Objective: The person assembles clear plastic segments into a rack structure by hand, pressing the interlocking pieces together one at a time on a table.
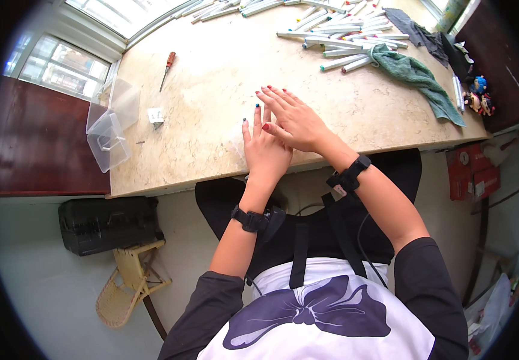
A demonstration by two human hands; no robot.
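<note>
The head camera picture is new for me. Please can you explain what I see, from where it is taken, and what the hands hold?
This is no machine: a person wears a wide camera on the head, looking down, so edges bend. The two forearms, each with a black wrist strap, rise from below. The left hand lies flat at the near edge of the stone table, and the right hand rests across it. Neither visibly holds anything, though something clear may lie beneath them. Farther back are many white markers, a green cloth, a screwdriver and clear plastic boxes at the left edge.
</note>
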